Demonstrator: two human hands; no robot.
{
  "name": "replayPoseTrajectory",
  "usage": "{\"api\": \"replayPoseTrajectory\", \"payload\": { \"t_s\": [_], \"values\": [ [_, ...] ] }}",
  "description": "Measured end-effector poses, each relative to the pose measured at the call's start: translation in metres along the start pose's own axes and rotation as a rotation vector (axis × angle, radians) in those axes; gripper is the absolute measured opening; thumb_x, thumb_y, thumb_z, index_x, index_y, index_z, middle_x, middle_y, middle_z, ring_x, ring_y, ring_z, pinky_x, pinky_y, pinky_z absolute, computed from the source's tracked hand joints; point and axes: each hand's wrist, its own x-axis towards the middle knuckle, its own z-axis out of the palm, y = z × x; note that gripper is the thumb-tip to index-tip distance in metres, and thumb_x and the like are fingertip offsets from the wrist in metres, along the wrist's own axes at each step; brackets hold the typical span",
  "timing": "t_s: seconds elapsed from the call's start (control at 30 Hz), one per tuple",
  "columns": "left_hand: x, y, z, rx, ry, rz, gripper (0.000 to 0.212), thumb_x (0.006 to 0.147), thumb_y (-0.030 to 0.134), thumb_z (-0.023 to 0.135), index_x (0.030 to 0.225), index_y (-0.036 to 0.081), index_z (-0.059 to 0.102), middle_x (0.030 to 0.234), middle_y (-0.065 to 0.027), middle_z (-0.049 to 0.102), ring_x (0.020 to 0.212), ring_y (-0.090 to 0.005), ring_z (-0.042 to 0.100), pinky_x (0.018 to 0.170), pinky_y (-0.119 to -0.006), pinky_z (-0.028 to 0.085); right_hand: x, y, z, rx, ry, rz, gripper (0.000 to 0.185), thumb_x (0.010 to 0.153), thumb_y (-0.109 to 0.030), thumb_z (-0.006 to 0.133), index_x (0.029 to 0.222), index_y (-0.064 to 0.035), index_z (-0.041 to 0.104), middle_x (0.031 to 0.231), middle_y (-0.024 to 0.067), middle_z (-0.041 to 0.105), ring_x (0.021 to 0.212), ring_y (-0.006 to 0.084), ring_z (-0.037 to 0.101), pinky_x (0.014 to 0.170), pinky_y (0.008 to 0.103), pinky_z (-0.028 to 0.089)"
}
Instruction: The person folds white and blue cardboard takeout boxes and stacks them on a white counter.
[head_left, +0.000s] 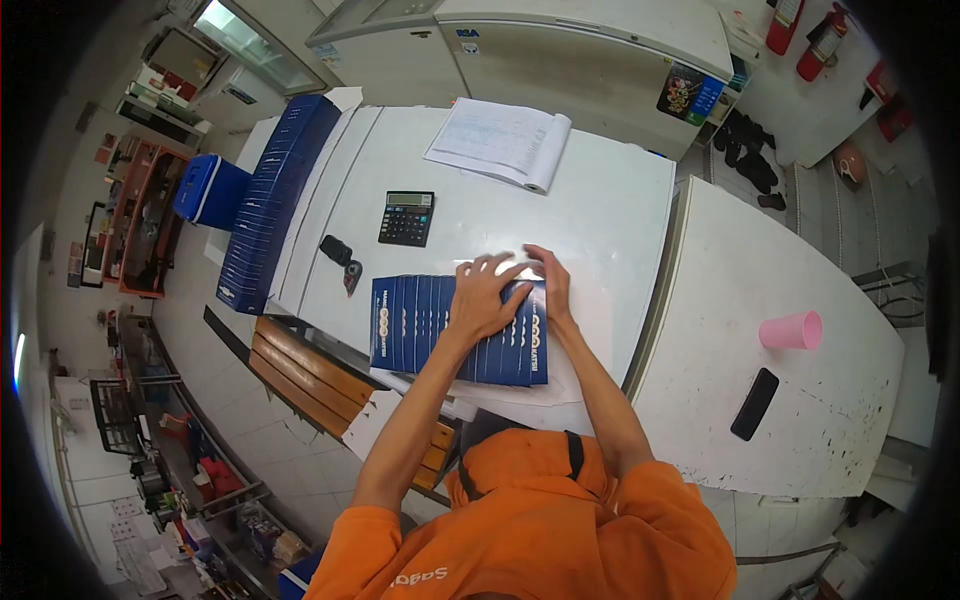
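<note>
A fanned row of dark blue printed cardboard pieces overlaps near the front edge of a white table. My left hand rests on top of the row with its fingers spread. At the row's far right corner is my right hand, its fingers curled inward over the edge and its thumb side against the pieces. Whether it grips any piece cannot be told. White sheets lie under the row and stick out at the right. Beyond the row sits a black calculator.
A long row of blue folded cartons lines the table's left end. An open pad of paper lies at the far side, a correction tape dispenser near the calculator. On the right table are a pink cup and a phone.
</note>
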Motion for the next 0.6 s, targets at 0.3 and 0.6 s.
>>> {"api": "replayPoseTrajectory", "payload": {
  "t_s": [0.3, 0.6],
  "values": [
    [-0.101, 0.035, -0.02, 0.119, -0.46, 0.162, 0.091, 0.083, 0.057, 0.073, 0.156, 0.015, 0.039, 0.167, -0.0209, 0.022, 0.155, -0.0467, 0.012, 0.118, -0.072, 0.01, -0.16, 0.017, -0.024, 0.265, -0.058, 0.51, 0.065, 0.112, -0.049, 0.025, 0.142, 0.0021, 0.052, 0.135, 0.0115, 0.061, 0.117, 0.0195, 0.057, 0.104, 0.0357, 0.045],
    [-0.102, 0.033, -0.011, 0.161, -0.417, 0.227, 0.096, 0.079, 0.056, 0.075, 0.156, 0.012, 0.039, 0.168, -0.0199, 0.02, 0.155, -0.047, 0.01, 0.118, -0.072, 0.011, -0.161, 0.033, -0.019, 0.356, -0.077, 0.481, 0.069, 0.111, -0.051, 0.025, 0.152, 0.0023, 0.037, 0.146, 0.0111, 0.052, 0.125, 0.0206, 0.055, 0.11, 0.0377, 0.042]
  ]
}}
